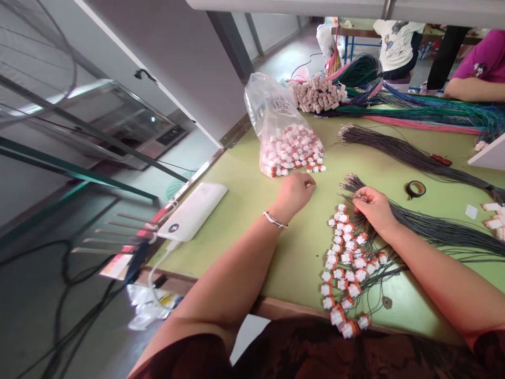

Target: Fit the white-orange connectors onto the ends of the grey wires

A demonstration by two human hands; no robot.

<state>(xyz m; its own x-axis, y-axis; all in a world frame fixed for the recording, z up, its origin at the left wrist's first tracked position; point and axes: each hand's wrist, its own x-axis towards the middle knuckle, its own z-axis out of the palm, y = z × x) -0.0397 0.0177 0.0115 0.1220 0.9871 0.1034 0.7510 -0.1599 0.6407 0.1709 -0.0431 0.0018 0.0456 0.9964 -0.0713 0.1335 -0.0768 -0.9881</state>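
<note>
My left hand [294,196] is closed in a pinch over the table, just in front of the loose white-and-orange connectors [315,166] at the mouth of a clear plastic bag [272,108]. Something small and pale may be between its fingertips; I cannot make it out. My right hand [374,209] is closed with thumb and fingers together on a dark wire at the stripped ends of a wire bundle [418,218]. Below it, several rows of white-and-orange connectors [347,258] fitted on dark wires lie along the table's near edge.
A white power bank [193,210] with a cable lies at the left edge. Black tape [415,189], a second dark wire bundle [386,150] and green, blue and pink wires [414,113] are on the right and back. Co-workers [398,47] sit beyond; a shelf [300,6] hangs above.
</note>
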